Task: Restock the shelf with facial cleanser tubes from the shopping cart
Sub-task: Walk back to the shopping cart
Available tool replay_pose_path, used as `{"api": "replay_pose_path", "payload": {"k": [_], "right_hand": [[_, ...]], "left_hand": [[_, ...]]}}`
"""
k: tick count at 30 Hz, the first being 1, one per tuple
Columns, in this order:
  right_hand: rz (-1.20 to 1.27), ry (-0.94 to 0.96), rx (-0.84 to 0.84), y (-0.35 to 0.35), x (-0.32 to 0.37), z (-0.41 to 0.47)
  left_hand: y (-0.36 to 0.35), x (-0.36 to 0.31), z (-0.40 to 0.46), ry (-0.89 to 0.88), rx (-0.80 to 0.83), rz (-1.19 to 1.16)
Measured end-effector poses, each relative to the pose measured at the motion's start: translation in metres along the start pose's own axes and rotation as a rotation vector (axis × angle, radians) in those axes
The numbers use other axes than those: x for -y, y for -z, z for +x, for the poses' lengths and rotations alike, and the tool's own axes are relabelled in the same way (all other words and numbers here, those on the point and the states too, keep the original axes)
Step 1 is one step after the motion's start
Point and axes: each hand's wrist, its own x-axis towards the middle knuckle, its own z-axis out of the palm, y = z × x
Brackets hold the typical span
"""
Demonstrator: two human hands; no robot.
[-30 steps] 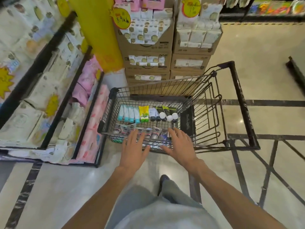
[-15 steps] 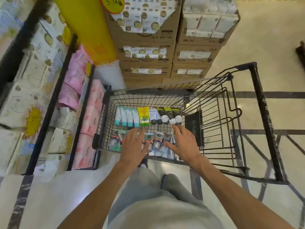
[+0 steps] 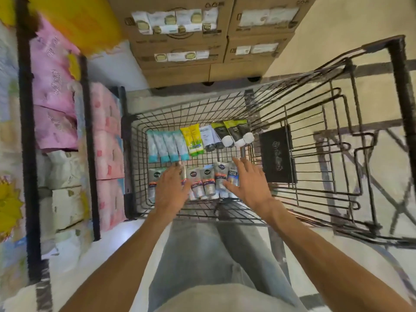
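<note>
While the silver-grey cleanser tubes (image 3: 203, 182) lie side by side in the near row of the shopping cart (image 3: 227, 100), both hands reach down over them with fingers spread — nothing is gripped. Left hand (image 3: 172, 189) covers the tubes at the row's left part; right hand (image 3: 248, 183) lies over its right end. Flanking the row this way looks like a setup for gathering several at once. Behind them sit teal tubes (image 3: 167, 145), yellow tubes (image 3: 194, 139) and dark tubes (image 3: 227, 134) — sorted by kind. Pink packs fill the shelf (image 3: 90, 140) just left of the cart.
</note>
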Motion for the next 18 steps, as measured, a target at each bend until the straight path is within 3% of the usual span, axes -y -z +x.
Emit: {"api": "replay_pose_path", "payload": {"k": [13, 18], "right_hand": [[0.049, 0.051, 0.204, -0.114, 0.024, 0.077], [0.06, 0.059, 0.247, -0.144, 0.019, 0.089]], "left_hand": [[-0.095, 0.095, 0.062, 0.376, 0.107, -0.146], [-0.114, 0.097, 0.079, 0.494, 0.061, -0.051]]}}
